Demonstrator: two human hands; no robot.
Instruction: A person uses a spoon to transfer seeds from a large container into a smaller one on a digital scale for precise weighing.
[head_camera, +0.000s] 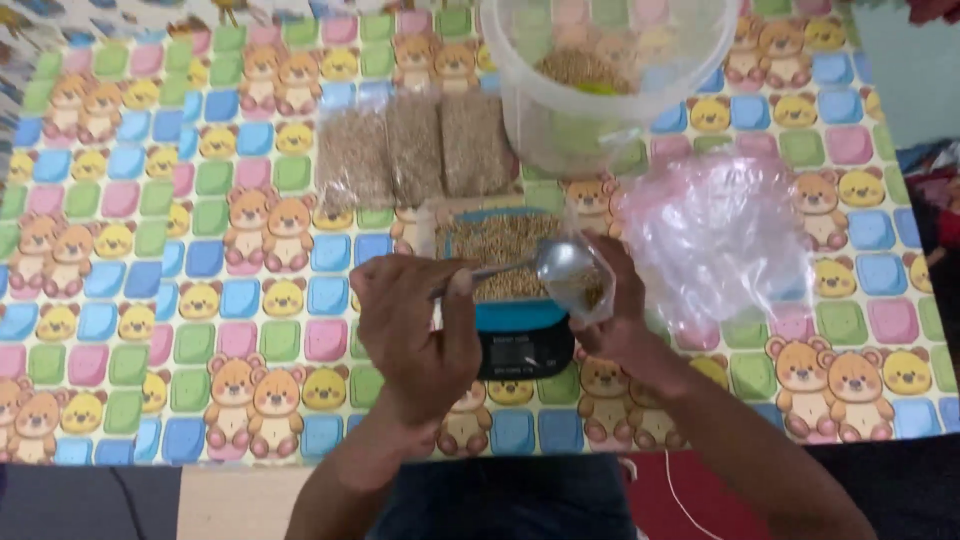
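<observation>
My left hand (415, 330) grips a metal spoon (555, 262) by its handle, with the bowl pointing right at the mouth of a small clear plastic bag (585, 285). My right hand (615, 320) holds that bag open; a little brown grain lies in its bottom. Both hands hover over a small blue kitchen scale (522, 335), whose platform carries a clear bag or tray of brown grain (495, 250).
Three filled grain packets (415, 150) lie side by side behind the scale. A large translucent bucket (600, 70) with grain inside stands at the back right. A loose heap of empty clear bags (715, 235) lies right of the scale. Everything rests on a colourful bear-patterned mat (150, 250).
</observation>
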